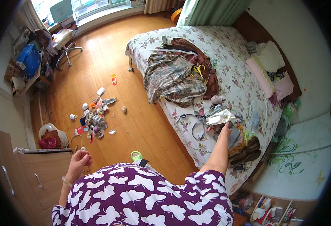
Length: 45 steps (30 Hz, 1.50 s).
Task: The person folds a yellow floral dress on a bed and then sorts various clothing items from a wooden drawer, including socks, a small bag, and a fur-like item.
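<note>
My right hand [226, 130] reaches over the bed, its fingertips closed at the edge of a white cloth [220, 117]. Under and around that cloth lie grey and dark clothes, partly hidden by my forearm. A dark blue strap [194, 130] loops across the sheet beside them. Close to my arm rests a brown furry piece [246, 152] on a heap of folded fabric. Down at the left, my left hand [81, 158] is curled in front of my body. A thin pale cable [80, 136] runs by it, and a small white end sticks up from its fingers.
The bed [233, 67] has a floral sheet, a patterned garment [174, 79], a yellow hanger [199, 71] and pillows [270, 56]. On the wooden floor sits a pile of small clutter [96, 117]. A cabinet [45, 169] stands left; an open drawer [267, 210] is at lower right.
</note>
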Each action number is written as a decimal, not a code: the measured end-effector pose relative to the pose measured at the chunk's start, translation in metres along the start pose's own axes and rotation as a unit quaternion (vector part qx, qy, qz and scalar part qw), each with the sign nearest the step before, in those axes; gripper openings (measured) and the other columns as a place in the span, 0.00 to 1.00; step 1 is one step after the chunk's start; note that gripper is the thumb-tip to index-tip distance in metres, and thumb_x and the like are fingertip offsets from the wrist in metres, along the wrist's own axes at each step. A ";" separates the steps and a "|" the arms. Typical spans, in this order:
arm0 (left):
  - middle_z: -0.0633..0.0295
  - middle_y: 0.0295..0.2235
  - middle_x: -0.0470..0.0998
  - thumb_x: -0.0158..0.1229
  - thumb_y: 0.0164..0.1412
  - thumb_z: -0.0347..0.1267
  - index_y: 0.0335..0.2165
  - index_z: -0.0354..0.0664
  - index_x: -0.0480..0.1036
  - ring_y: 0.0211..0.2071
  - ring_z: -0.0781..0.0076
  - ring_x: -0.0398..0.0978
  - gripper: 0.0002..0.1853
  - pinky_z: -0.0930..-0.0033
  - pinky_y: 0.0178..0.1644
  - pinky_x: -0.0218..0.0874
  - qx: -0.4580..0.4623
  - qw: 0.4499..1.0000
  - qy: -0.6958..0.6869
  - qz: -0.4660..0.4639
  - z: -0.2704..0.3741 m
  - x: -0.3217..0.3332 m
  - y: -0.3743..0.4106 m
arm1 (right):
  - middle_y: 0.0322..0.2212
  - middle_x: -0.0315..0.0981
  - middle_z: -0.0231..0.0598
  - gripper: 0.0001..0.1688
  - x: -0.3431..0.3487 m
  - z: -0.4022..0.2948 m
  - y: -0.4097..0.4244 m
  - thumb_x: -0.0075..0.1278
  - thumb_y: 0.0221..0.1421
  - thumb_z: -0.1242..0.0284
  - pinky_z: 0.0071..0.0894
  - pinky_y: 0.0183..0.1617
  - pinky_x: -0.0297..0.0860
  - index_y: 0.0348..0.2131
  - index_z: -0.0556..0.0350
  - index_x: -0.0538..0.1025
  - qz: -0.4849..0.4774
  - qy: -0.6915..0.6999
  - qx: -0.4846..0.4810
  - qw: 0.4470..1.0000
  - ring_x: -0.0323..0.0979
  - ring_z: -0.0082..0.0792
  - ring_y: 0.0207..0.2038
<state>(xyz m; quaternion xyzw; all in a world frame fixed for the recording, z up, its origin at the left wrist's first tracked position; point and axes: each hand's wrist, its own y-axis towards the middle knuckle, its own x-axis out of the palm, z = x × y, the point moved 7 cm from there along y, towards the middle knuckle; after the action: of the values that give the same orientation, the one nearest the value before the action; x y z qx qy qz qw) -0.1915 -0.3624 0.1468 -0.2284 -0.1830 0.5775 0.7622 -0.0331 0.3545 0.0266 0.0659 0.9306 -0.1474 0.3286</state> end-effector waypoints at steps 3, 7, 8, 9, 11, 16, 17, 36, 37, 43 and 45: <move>0.62 0.25 0.71 0.49 0.55 0.27 0.32 0.38 0.65 0.23 0.78 0.70 0.05 0.77 0.28 0.65 0.004 0.999 -0.035 0.018 -0.016 -0.014 -0.013 | 0.17 0.67 0.39 0.22 0.089 0.040 0.013 0.44 0.50 0.54 0.32 0.13 0.60 0.27 0.57 0.67 -0.213 0.223 -0.022 0.951 0.61 0.32 0.11; 0.64 0.22 0.71 0.51 0.54 0.28 0.28 0.36 0.66 0.22 0.79 0.69 0.05 0.77 0.27 0.64 0.008 0.996 0.023 0.083 -0.046 -0.051 -0.064 | 0.27 0.70 0.34 0.13 0.184 0.002 -0.231 0.45 0.52 0.67 0.23 0.26 0.65 0.36 0.53 0.66 -0.564 0.068 -0.066 0.820 0.68 0.27 0.26; 0.64 0.22 0.71 0.52 0.54 0.29 0.27 0.37 0.66 0.22 0.79 0.69 0.05 0.77 0.27 0.64 0.010 0.996 0.019 0.083 -0.044 -0.061 -0.078 | 0.28 0.70 0.34 0.15 0.198 -0.005 -0.280 0.46 0.52 0.66 0.23 0.31 0.66 0.39 0.54 0.67 -0.623 0.056 -0.066 0.777 0.69 0.26 0.28; 0.64 0.22 0.72 0.52 0.54 0.29 0.27 0.37 0.67 0.22 0.79 0.69 0.06 0.77 0.27 0.64 0.012 0.995 0.009 0.102 -0.044 -0.067 -0.096 | 0.30 0.70 0.34 0.16 0.207 -0.024 -0.345 0.46 0.52 0.65 0.24 0.31 0.65 0.39 0.54 0.67 -0.700 0.062 -0.097 0.705 0.68 0.25 0.30; 0.66 0.22 0.72 0.53 0.54 0.32 0.26 0.38 0.69 0.26 0.81 0.68 0.07 0.78 0.30 0.62 0.024 0.992 -0.054 0.115 -0.041 -0.082 -0.131 | 0.29 0.70 0.33 0.16 0.207 -0.052 -0.454 0.46 0.52 0.67 0.22 0.31 0.64 0.41 0.55 0.67 -0.799 0.006 -0.186 0.572 0.68 0.24 0.29; 0.66 0.26 0.73 0.53 0.54 0.30 0.26 0.35 0.70 0.31 0.80 0.69 0.07 0.76 0.38 0.60 0.127 0.982 -0.068 0.121 -0.039 -0.126 -0.215 | 0.32 0.70 0.39 0.19 0.129 -0.150 -0.647 0.46 0.53 0.70 0.23 0.35 0.67 0.43 0.61 0.66 -0.852 0.020 -0.295 0.432 0.69 0.27 0.32; 0.66 0.26 0.73 0.52 0.55 0.30 0.26 0.36 0.70 0.30 0.81 0.68 0.07 0.77 0.37 0.60 0.164 0.975 -0.081 0.125 -0.035 -0.128 -0.245 | 0.31 0.71 0.40 0.20 0.103 -0.166 -0.684 0.48 0.52 0.69 0.24 0.35 0.67 0.42 0.63 0.66 -0.856 0.032 -0.322 0.403 0.70 0.27 0.32; 0.53 0.34 0.70 0.53 0.48 0.32 0.30 0.39 0.69 0.34 0.61 0.71 0.09 0.59 0.40 0.60 0.452 0.518 0.361 0.630 0.033 -0.266 -0.511 | 0.30 0.72 0.40 0.17 -0.241 -0.163 -1.101 0.52 0.46 0.71 0.27 0.39 0.67 0.38 0.61 0.71 -0.679 -0.096 -0.720 -0.107 0.71 0.28 0.32; 0.53 0.36 0.70 0.53 0.51 0.37 0.30 0.40 0.69 0.34 0.59 0.70 0.12 0.57 0.44 0.58 0.452 0.495 0.406 0.621 0.044 -0.271 -0.507 | 0.31 0.72 0.41 0.19 -0.239 -0.149 -1.116 0.52 0.45 0.72 0.27 0.40 0.67 0.39 0.59 0.70 -0.655 -0.144 -0.726 -0.154 0.71 0.30 0.35; 0.62 0.26 0.70 0.44 0.53 0.52 0.27 0.44 0.71 0.32 0.65 0.69 0.23 0.58 0.50 0.50 0.458 0.494 0.470 0.570 0.067 -0.303 -0.466 | 0.37 0.69 0.41 0.26 -0.223 -0.080 -1.161 0.55 0.41 0.73 0.29 0.41 0.67 0.43 0.57 0.67 -0.547 -0.298 -0.736 -0.264 0.68 0.31 0.39; 0.67 0.22 0.69 0.42 0.54 0.53 0.25 0.46 0.71 0.29 0.70 0.67 0.24 0.62 0.46 0.52 0.457 0.481 0.467 0.585 0.065 -0.307 -0.462 | 0.36 0.69 0.47 0.23 -0.247 -0.046 -1.160 0.53 0.41 0.73 0.36 0.41 0.66 0.41 0.58 0.68 -0.505 -0.290 -0.742 -0.332 0.68 0.39 0.40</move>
<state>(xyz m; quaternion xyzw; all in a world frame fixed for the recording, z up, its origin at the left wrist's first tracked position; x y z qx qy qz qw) 0.0602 -0.7556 0.4544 -0.1378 0.6656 0.7003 0.2184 -0.1234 -0.7369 0.4841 0.7782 0.2618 -0.5546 -0.1348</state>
